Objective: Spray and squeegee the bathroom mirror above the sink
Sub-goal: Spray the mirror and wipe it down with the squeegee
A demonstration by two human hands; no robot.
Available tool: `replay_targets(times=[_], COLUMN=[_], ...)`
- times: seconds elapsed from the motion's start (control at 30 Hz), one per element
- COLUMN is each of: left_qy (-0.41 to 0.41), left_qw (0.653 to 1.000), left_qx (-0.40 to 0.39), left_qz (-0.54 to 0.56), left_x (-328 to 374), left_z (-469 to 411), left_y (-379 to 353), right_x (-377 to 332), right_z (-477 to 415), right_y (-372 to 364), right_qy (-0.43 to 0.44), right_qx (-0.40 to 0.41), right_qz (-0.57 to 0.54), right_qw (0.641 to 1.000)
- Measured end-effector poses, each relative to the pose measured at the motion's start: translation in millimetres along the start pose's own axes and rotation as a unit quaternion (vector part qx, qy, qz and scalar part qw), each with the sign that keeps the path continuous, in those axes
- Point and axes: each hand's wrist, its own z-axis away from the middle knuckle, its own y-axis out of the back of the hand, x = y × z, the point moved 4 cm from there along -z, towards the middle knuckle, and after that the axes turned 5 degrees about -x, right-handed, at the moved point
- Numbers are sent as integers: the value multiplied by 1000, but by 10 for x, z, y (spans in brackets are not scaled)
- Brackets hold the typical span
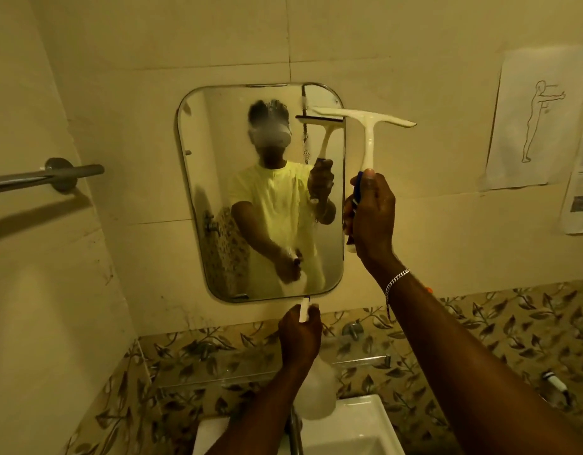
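A rounded rectangular mirror (218,198) hangs on the cream tiled wall, its glass hazy with spray film. My right hand (370,215) grips the blue-and-white handle of a white squeegee (369,126), whose blade lies across the mirror's upper right corner. A wiped strip with a dark wet edge runs down from that corner. Below the mirror, my left hand (300,336) holds a translucent white spray bottle (316,389) by its neck, the nozzle just under the mirror's bottom edge. The mirror reflects a person in a yellow shirt.
A white sink (365,428) with a metal tap (295,431) sits below. A glass shelf (359,361) runs along the leaf-patterned tiles. A grey towel bar (44,177) juts from the left wall. Paper sheets (529,123) are taped to the wall at right.
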Motion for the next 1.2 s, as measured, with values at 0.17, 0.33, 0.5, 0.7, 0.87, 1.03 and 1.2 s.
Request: replay_targets(times=[0.17,0.33,0.5,0.7,0.87,1.03,1.2], left_qy=[-8,-3,22,17,32,27,7], left_qw=[999,999,999,998,997,999,998], left_qx=[5,32,49,65,63,33,47], left_qz=[33,13,9,15,29,25,29], left_x=[-46,-88,-217,-247,-252,-384,-262], left_z=[-57,-192,-257,-296,-361,-482,-476], left_y=[203,437,641,781,803,702,734], right_x=[-180,-406,-527,-487,-463,-331,-33], right_z=[-106,-257,-374,-398,-431,-534,-232], right_y=[-379,-792,-1081,-1246,-1304,-1359,-1252], right_qy=[-7,-16,0,-13,1,10,20], right_qx=[-91,-123,-121,-105,-89,-84,-86], right_qz=[-21,6,55,106,88,107,127], right_qw=[996,992,991,989,992,991,988])
